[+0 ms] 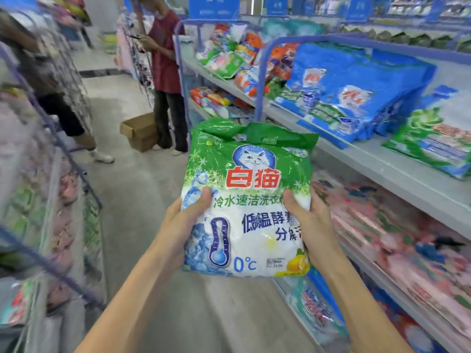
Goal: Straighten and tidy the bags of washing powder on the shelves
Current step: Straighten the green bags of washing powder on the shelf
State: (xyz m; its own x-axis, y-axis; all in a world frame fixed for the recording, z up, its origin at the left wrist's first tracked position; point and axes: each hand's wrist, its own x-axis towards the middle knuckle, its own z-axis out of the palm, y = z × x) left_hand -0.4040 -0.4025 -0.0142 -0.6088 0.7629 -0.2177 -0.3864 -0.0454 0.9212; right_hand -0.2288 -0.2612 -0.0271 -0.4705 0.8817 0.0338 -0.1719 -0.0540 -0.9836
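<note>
I hold a green-and-white bag of washing powder (248, 200) with a cat logo upright in front of me, over the aisle floor. My left hand (182, 222) grips its left edge, thumb on the front. My right hand (309, 222) grips its right edge the same way. On the grey shelf (382, 169) to the right lean several blue bags (351, 93), and a matching green bag (433, 143) lies flat at the far right. Pink bags (387, 225) fill the shelf below.
Mixed coloured bags (229, 57) crowd the far end of the shelf. A person in a red shirt (165, 59) stands in the aisle beside an open cardboard box (140, 131). Another person's legs (66, 118) are at the left, by a rack of goods (38, 200).
</note>
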